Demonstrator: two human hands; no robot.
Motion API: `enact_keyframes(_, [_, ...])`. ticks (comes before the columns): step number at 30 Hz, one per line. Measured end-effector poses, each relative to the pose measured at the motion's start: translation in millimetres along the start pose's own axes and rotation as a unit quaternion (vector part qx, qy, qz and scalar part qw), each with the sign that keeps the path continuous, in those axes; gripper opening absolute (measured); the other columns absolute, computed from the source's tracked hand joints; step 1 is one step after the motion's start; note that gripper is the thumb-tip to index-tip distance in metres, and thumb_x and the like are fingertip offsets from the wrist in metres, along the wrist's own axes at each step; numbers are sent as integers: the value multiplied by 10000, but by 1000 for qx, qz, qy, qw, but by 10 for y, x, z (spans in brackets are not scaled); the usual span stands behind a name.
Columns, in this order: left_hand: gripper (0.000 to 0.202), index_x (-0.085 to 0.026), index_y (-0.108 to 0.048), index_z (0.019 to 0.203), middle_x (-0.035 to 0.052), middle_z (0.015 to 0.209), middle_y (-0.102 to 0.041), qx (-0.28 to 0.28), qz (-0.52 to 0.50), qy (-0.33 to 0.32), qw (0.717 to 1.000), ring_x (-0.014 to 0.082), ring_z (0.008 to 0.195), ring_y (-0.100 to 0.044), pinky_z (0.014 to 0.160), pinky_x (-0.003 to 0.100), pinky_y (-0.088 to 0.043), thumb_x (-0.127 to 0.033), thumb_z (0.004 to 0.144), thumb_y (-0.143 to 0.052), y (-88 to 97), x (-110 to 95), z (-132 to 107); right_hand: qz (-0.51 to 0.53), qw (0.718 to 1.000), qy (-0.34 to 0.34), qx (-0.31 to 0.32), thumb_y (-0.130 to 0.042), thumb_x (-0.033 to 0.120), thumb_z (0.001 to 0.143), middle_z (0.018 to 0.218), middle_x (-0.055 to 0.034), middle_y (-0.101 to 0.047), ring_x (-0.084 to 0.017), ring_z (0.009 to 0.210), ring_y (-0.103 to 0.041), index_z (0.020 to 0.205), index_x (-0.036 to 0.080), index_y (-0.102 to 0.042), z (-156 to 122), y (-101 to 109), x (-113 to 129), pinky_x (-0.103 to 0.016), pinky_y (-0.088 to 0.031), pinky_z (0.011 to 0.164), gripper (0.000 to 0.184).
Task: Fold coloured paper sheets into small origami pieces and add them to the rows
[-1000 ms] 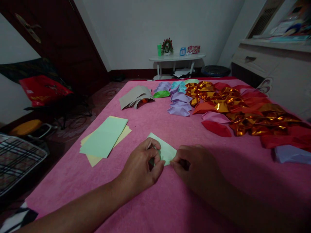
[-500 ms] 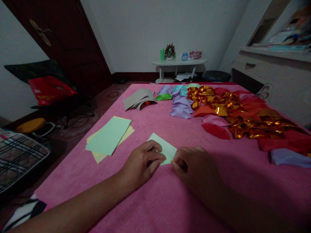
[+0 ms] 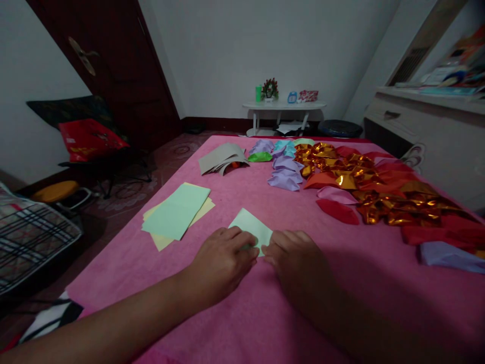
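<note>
A small pale green paper (image 3: 250, 226) lies on the pink cloth (image 3: 242, 313) in front of me. My left hand (image 3: 222, 263) rests on its near left edge, fingers curled and pressed down on the paper. My right hand (image 3: 297, 260) sits at its near right corner, fingers bent and pinching the edge. The near part of the paper is hidden under both hands.
A stack of pale green and yellow sheets (image 3: 178, 212) lies to the left. Grey sheets (image 3: 222, 157), lilac (image 3: 284, 174), green, blue, red (image 3: 338, 210) and gold foil folded pieces (image 3: 382, 192) fill the far and right side. A cabinet (image 3: 428, 136) stands at the right.
The view has tilted up slightly. My left hand has flattened onto the paper, and both hands have drawn closer together on its near edge.
</note>
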State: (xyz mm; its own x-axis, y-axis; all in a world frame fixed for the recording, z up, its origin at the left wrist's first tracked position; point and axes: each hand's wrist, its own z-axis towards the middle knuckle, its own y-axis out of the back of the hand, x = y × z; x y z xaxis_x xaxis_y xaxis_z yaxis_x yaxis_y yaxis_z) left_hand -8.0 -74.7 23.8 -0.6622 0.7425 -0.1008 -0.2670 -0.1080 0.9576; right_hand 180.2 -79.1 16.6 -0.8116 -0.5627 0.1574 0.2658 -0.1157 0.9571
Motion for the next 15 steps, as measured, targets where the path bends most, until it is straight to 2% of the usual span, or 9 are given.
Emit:
enact_keyframes(4, [185,-170,-638,906,49,850,-626,11,74,-25,997,192,735,-518,619,329,-380,-205,908,-457,8,-79,96,77,997,-29,1,-536,132,844,761,-23,-559,-181,760,-479,728,185,-614,3,38,-16,-319,-302,700,149])
enact_keyframes(7, [182,-160,-647,880,44,759,-619,1,92,-60,994,188,695,-524,606,323,-380,-188,901,-469,18,-35,127,120,992,-21,-27,-528,88,778,828,-33,-557,-196,832,-478,787,183,-626,-21,73,-35,-331,-324,749,136])
enact_keyframes(8, [180,-164,-651,881,42,751,-625,-5,83,-73,994,186,702,-534,618,321,-386,-190,902,-474,21,16,133,133,990,-18,-42,-523,56,735,864,-37,-562,-202,859,-479,828,184,-630,-28,81,-42,-337,-329,768,191])
enact_keyframes(12, [168,-181,-657,910,51,856,-683,-40,-25,-133,990,169,834,-591,754,318,-427,-189,903,-489,14,347,191,178,979,1,-99,-454,-25,619,1022,-64,-576,-219,960,-486,983,174,-615,-43,79,-70,-368,-343,851,445])
enact_keyframes(15, [178,-177,-662,856,55,886,-702,-58,-162,-178,969,148,878,-618,830,307,-442,-104,871,-500,-33,585,293,177,976,15,-130,-431,-18,679,1049,-81,-590,-229,977,-501,971,172,-626,-38,33,-102,-387,-355,864,400])
